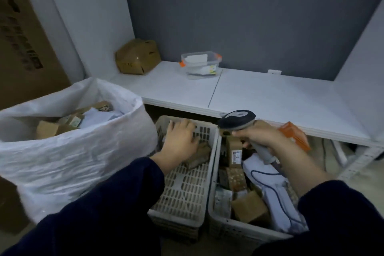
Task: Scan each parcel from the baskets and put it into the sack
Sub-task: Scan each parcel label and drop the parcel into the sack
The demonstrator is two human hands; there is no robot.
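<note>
Two perforated plastic baskets stand side by side on the floor under a white shelf. In the left basket (182, 191) my left hand (179, 142) reaches down with spread fingers onto a brown crumpled parcel (200, 155); whether it grips it is unclear. My right hand (264, 137) grips a grey handheld scanner (239, 120) above the right basket (220, 228), which holds several cardboard and white parcels (250, 208). The scanner's head points left and down. A large white sack (79, 151) at the left holds several parcels.
A white shelf (259, 97) carries a dented cardboard box (138, 57) and a clear plastic container (200, 64). A big cardboard carton (22, 33) stands behind the sack. An orange object (295, 136) shows behind my right hand. The scanner cable trails into the right basket.
</note>
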